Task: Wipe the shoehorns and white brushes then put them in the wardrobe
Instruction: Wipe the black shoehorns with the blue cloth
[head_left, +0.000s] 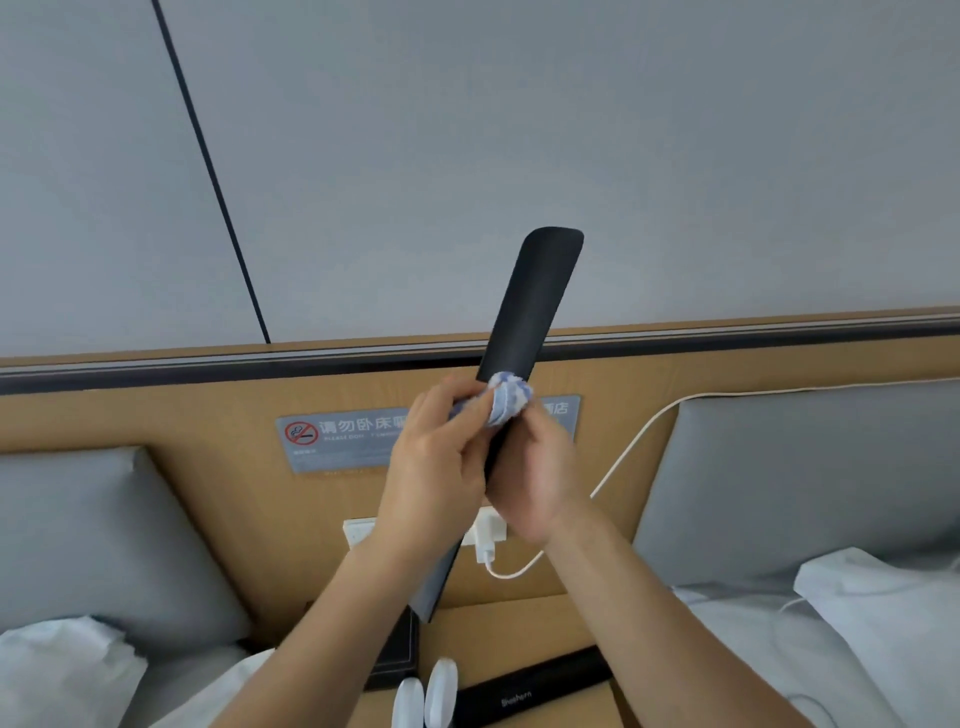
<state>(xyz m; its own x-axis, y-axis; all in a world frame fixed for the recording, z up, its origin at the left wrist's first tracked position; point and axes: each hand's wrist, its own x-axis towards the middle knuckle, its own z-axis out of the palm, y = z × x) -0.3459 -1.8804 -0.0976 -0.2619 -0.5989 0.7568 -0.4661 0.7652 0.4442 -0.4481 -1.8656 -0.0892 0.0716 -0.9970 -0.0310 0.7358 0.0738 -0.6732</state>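
I hold a long black shoehorn (530, 306) upright in front of the headboard, wide end up. My left hand (436, 467) pinches a bunched blue-and-white cloth (511, 397) against its middle. My right hand (540, 473), slightly blurred, wraps the shaft just below the cloth. The shoehorn's lower end reaches down behind my left wrist. On the wooden nightstand (519, 618) below lie a second black shoehorn (535, 686) with white lettering and two white brushes (426, 693) side by side at the frame's bottom edge.
A black box (395, 654) stands on the nightstand left of the brushes. A white charger (491, 540) and cable hang from the wall socket. A no-smoking sign (337, 436) is fixed to the headboard. Beds with grey cushions and white pillows flank both sides.
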